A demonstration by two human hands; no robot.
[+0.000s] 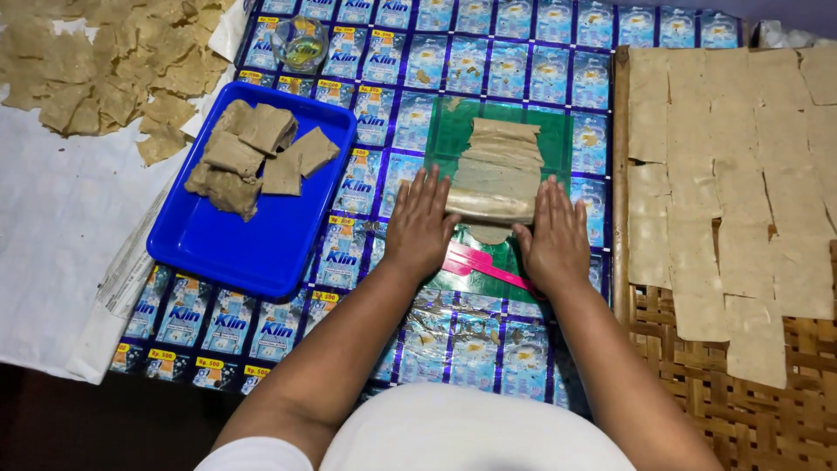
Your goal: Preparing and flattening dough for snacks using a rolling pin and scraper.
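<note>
Two flat palms press a clear roller (pixel 490 206) over the tan dough strip (pixel 499 157) at frame centre: left hand (pixel 420 225) and right hand (pixel 555 237), fingers spread, not closed. Rolling is under way; pushing evenly upward seems needed. A blue tray (pixel 253 235) holds dough pieces, centre left.

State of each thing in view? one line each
Left hand: flat, fingers spread, pressing the roller's end.
Right hand: flat, likewise.
Clear cylindrical roller: lying across the dough.
Beige dough strip: flattened on green sheet.
Blue plastic tray: holding dough blocks.
Small clear glass: upright, some yellowish liquid.
Woven bamboo rack: covered with thin sheets.
</note>
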